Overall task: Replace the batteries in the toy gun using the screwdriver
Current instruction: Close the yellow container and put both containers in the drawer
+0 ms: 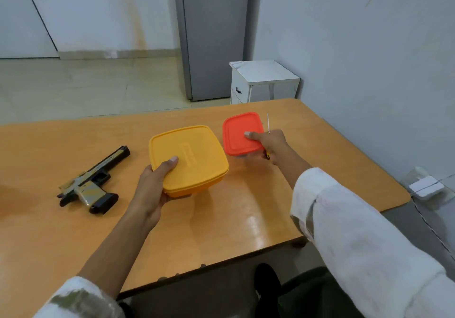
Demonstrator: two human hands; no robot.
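Observation:
A camouflage toy gun (92, 182) with a black grip base lies on its side at the left of the wooden table (221, 219). My left hand (157, 182) grips the near left corner of a yellow lidded box (188, 160), thumb on the lid. My right hand (268, 142) holds an orange-red lidded box (242, 133) by its right edge, thumb on the lid. The same hand also holds a thin screwdriver (268, 123), its metal shaft sticking up past the fingers and its yellow handle end showing below.
A white bedside cabinet (264, 81) stands beyond the table's far edge, beside a grey door. A white adapter with a cable (427, 188) lies on the floor to the right. The table's near edge runs diagonally above my legs.

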